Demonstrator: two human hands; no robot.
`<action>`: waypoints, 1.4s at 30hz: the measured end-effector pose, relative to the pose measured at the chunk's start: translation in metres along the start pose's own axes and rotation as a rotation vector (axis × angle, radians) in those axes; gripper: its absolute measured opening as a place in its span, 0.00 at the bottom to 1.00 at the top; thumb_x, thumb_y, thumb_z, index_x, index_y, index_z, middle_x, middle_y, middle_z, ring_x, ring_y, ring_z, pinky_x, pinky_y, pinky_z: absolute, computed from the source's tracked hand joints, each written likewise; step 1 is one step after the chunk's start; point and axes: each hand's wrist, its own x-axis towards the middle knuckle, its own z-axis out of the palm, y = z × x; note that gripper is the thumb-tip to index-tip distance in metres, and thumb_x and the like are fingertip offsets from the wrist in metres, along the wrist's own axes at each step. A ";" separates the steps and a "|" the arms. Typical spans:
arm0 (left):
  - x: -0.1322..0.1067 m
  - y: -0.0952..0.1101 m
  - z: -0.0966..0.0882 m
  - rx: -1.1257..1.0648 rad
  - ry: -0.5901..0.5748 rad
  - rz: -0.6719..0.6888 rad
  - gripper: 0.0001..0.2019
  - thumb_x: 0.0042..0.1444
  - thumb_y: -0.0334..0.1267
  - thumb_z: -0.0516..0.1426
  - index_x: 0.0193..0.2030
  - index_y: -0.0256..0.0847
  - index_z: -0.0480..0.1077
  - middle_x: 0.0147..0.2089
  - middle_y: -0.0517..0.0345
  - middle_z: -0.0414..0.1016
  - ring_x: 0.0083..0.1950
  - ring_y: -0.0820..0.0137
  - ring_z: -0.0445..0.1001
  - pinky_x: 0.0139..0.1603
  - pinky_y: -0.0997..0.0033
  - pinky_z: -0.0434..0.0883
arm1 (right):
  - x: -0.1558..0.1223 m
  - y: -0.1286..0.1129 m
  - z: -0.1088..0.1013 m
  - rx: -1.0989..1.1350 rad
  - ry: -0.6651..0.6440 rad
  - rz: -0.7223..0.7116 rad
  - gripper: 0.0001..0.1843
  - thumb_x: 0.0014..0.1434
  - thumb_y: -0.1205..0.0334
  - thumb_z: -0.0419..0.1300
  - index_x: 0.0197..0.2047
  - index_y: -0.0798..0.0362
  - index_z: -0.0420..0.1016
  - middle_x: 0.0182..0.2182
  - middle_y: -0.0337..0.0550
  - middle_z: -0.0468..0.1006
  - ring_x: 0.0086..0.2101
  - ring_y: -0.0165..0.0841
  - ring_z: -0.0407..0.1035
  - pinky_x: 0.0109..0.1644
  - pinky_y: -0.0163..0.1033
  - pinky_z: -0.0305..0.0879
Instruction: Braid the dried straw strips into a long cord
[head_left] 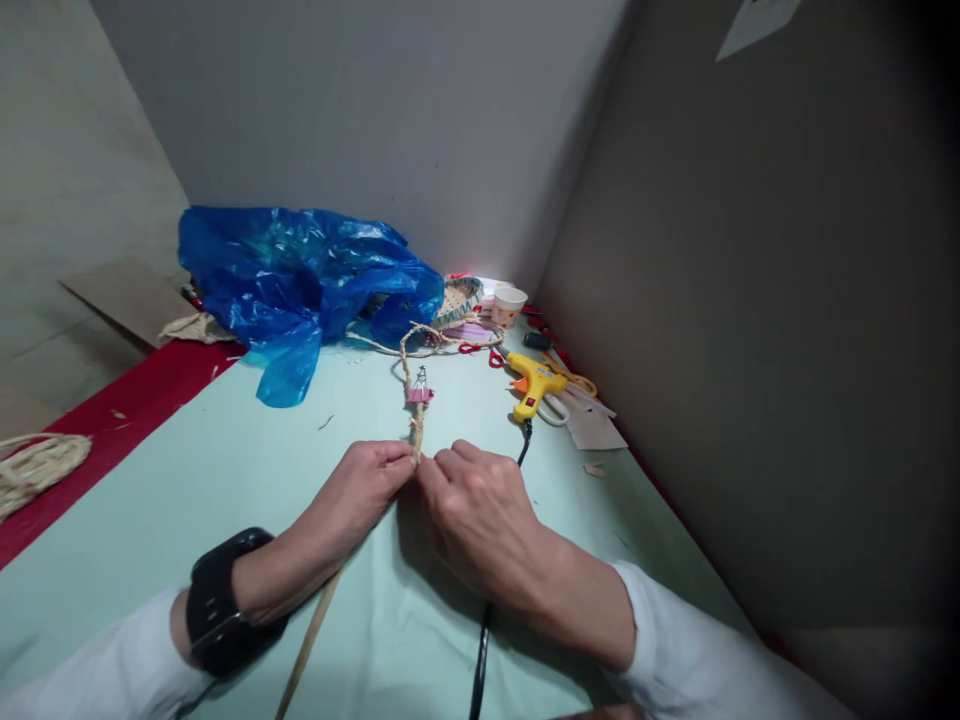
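Note:
A braided straw rope (410, 390) runs away from me across the pale green table (225, 460), with a pink binder clip (420, 394) clamped on it. My left hand (358, 492) and my right hand (472, 505) meet at the rope's near end, both with fingers pinched on the strands. Loose straw strands (309, 640) trail back toward me under my left wrist, which wears a black band (217, 600).
A crumpled blue plastic bag (300, 275) lies at the back left. A yellow glue gun (534, 385) rests to the right, its black cord (480, 660) running under my right arm. A paper cup (508, 305), red-handled scissors (480, 350) and a woven piece (459, 298) sit at the back. A straw bundle (37, 468) lies far left.

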 end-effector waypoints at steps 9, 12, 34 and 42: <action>0.002 0.002 -0.006 -0.241 -0.105 -0.053 0.10 0.50 0.42 0.59 0.27 0.37 0.65 0.19 0.69 0.56 0.19 0.81 0.48 0.19 0.77 0.44 | -0.001 -0.001 0.013 0.043 0.201 -0.406 0.13 0.61 0.72 0.49 0.30 0.58 0.73 0.26 0.46 0.75 0.27 0.35 0.66 0.29 0.40 0.57; 0.003 0.003 -0.009 -0.216 -0.120 -0.072 0.11 0.51 0.40 0.58 0.25 0.39 0.62 0.18 0.72 0.50 0.18 0.81 0.43 0.19 0.77 0.40 | 0.003 0.010 0.009 0.302 0.173 -0.168 0.13 0.62 0.65 0.50 0.32 0.56 0.74 0.27 0.44 0.76 0.27 0.32 0.66 0.32 0.38 0.58; 0.008 -0.003 -0.004 -0.211 -0.051 -0.373 0.17 0.49 0.50 0.56 0.18 0.41 0.63 0.12 0.72 0.44 0.15 0.81 0.39 0.16 0.77 0.39 | 0.050 0.024 0.033 1.670 -0.110 0.852 0.08 0.47 0.66 0.62 0.26 0.55 0.64 0.11 0.31 0.65 0.15 0.22 0.56 0.18 0.28 0.43; 0.009 -0.001 -0.006 -0.045 0.025 -0.249 0.14 0.50 0.46 0.54 0.19 0.40 0.63 0.14 0.67 0.55 0.17 0.78 0.49 0.20 0.74 0.46 | 0.052 0.033 0.037 1.760 -0.192 0.812 0.15 0.49 0.56 0.65 0.29 0.61 0.73 0.16 0.34 0.66 0.14 0.19 0.54 0.16 0.28 0.40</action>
